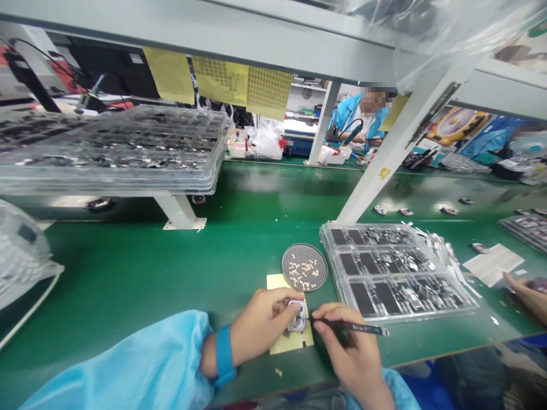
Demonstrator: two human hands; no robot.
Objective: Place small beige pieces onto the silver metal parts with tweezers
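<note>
Head view shows a person seated at a green workbench (pixel 128 273), both forearms in light-blue sleeves. Left hand (pixel 260 322) is closed around a small grey-white component (pixel 297 316), fingers curled over its left side and pinning it on a yellow pad (pixel 290 341) that lies flat on the bench. Right hand (pixel 350 347) is clenched on a slim black tool (pixel 352 327), held like a pen, its tip pointing left and lying just beside the component's right edge; whether the tip actually touches the part cannot be told, as the view is small and blurred there. Just beyond the pad sits a round mesh dish (pixel 304 267) holding many tiny pale parts. To its right lies a clear compartment tray (pixel 397 273) of dark parts, with paper scraps strewn near its far edge. A stack of clear trays (pixel 119 148) rests on a raised shelf at upper left. Another person's hand (pixel 527 293) shows at the right edge, well apart. Risk assessment: the component is held by fingertip pressure alone, so a sideways push from the tool could make it slip or turn on the pad. The dish stands near the left knuckles; a careless lift of that hand could knock it and scatter the small parts across the bench.
</note>
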